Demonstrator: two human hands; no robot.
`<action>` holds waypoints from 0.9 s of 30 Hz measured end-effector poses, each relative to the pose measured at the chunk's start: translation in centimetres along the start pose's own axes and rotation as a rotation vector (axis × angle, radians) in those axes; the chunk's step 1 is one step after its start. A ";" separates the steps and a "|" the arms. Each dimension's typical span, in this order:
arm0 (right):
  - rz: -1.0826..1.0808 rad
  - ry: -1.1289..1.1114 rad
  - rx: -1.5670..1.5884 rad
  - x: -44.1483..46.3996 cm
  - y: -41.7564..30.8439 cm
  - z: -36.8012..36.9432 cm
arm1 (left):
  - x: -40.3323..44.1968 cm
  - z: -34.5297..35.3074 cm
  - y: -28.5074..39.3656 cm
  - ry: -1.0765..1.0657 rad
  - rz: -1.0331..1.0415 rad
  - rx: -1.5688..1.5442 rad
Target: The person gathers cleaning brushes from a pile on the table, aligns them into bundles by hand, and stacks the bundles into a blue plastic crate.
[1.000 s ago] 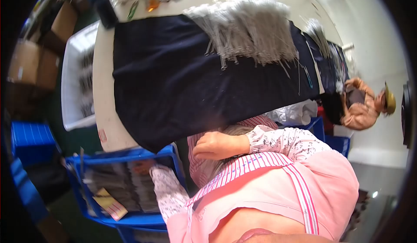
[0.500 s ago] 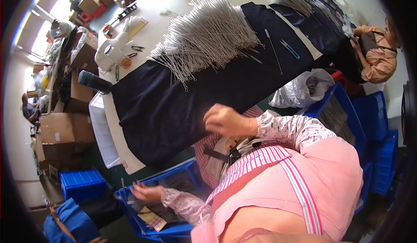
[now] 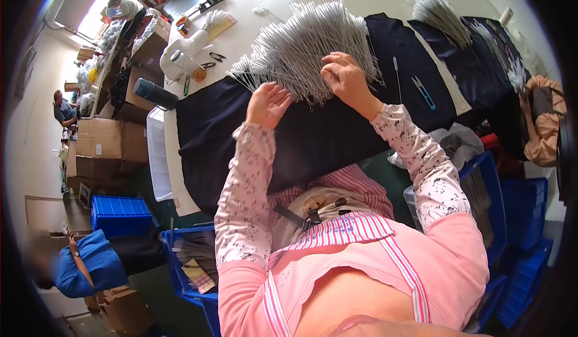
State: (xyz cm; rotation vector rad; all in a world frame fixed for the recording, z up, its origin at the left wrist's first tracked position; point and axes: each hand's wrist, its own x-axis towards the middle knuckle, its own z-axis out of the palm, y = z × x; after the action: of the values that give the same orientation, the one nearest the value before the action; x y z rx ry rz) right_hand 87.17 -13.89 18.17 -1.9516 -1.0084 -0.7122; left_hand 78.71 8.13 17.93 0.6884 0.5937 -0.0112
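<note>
A large heap of thin white-bristled wire brushes point(image 3: 313, 42), with small loops at their near ends, lies on a dark cloth point(image 3: 241, 138) over the table. My left hand point(image 3: 269, 104) is at the heap's near left edge, fingers loosely curled and apart. Over the right part of the heap is my right hand point(image 3: 346, 78), its fingers bent with gaps between them. I see nothing held in either hand. To the right of the heap lie a single brush point(image 3: 396, 72) and blue-handled thread snips point(image 3: 424, 92).
A dark bottle point(image 3: 155, 93), a clear jar point(image 3: 180, 59) and black snips point(image 3: 217, 56) stand or lie at the table's left. Blue crates point(image 3: 122, 212) are on the floor on both sides. One co-worker point(image 3: 542, 120) sits at right; another person point(image 3: 90, 262) is at lower left.
Both hands have moved up and forward to the brush heap, the left from the blue crate at lower left, the right from near my lap. The view has shifted.
</note>
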 end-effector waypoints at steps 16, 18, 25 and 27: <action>-0.024 -0.060 -0.179 2.3 6.1 8.9 | 10.2 6.3 -2.5 0.307 0.222 0.252; -0.036 -0.067 -0.191 2.3 6.4 8.8 | 10.0 6.9 -2.2 0.212 0.235 0.311; 0.068 0.023 -0.011 2.6 5.7 8.3 | 13.6 6.2 -3.4 0.487 0.446 0.740; 0.073 0.039 0.016 2.7 5.6 8.0 | 11.6 8.1 -3.0 0.478 0.419 0.591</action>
State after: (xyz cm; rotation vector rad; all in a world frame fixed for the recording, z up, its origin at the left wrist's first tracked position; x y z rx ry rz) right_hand 94.24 -8.04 13.88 -1.9433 -0.9121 -0.6959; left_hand 92.00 3.04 15.11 1.4027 0.9047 0.3910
